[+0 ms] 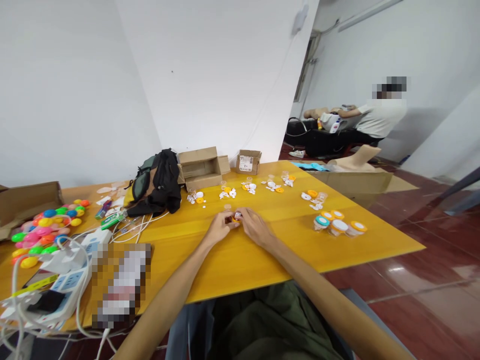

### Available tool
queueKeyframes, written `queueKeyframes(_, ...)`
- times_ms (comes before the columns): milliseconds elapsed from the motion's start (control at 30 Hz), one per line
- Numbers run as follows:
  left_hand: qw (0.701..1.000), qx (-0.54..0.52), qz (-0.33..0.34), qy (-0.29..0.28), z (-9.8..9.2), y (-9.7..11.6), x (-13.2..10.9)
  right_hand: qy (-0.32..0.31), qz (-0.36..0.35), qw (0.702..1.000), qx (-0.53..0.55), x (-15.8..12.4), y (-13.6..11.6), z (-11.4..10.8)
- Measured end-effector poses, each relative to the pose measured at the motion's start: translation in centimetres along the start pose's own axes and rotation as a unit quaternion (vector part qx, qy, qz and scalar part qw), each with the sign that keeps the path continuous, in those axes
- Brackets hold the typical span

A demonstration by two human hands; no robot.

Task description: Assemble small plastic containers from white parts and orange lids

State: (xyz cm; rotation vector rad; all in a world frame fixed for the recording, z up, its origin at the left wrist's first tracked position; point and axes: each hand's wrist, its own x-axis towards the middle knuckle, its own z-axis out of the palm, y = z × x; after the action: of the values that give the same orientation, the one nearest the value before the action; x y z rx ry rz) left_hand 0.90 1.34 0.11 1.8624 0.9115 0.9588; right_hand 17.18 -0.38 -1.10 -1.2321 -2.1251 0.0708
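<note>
My left hand (219, 226) and my right hand (254, 225) meet over the yellow table (240, 260), fingers pinched together on a small orange-and-white piece (236, 217) between them. What exactly the piece is I cannot make out. Just beyond the hands a small clear cup (227, 206) stands on the table. Further back lie several groups of small white and orange parts (249, 187). To the right stand small lidded containers (339, 225) with teal, orange and white lids.
A black backpack (159, 182) and open cardboard boxes (202, 167) sit at the back. Coloured plastic balls (47, 230) lie far left, power strips and white cables (67, 280) at front left. Another person (375, 117) sits in the background right.
</note>
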Motion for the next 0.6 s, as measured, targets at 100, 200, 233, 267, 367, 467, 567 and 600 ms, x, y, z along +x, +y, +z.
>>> queueKeyframes(100, 1.000, 0.015, 0.005, 0.017, 0.14, -0.05, -0.04, -0.003, 0.013, 1.000, 0.008, 0.01, 0.02, 0.04)
queueKeyframes(200, 1.000, 0.015, 0.011, 0.017, 0.13, -0.17, -0.08, -0.005, 0.012, 1.000, 0.010, -0.02, -0.03, -0.04)
queueKeyframes(233, 1.000, 0.013, 0.010, 0.016, 0.10, -0.21, -0.08, -0.006, 0.009, 1.000, 0.009, -0.03, -0.05, -0.09)
queueKeyframes(267, 1.000, 0.010, 0.008, 0.015, 0.05, -0.26, -0.07, -0.007, 0.007, 1.000, 0.008, -0.04, -0.07, -0.13)
queueKeyframes(367, 1.000, -0.001, -0.002, 0.015, -0.04, -0.30, 0.01, -0.006, -0.002, 1.000, 0.006, -0.03, -0.13, -0.27)
queueKeyframes(467, 1.000, -0.019, -0.016, 0.018, -0.04, -0.21, 0.05, 0.003, -0.013, 1.000, 0.015, -0.03, -0.29, -0.47)
queueKeyframes(567, 0.998, -0.039, -0.029, 0.028, -0.02, -0.09, 0.03, 0.021, -0.021, 0.999, 0.041, -0.07, -0.52, -0.72)
queueKeyframes(600, 0.998, -0.046, -0.033, 0.030, -0.02, -0.05, 0.02, 0.031, -0.020, 0.998, 0.056, -0.08, -0.56, -0.80)
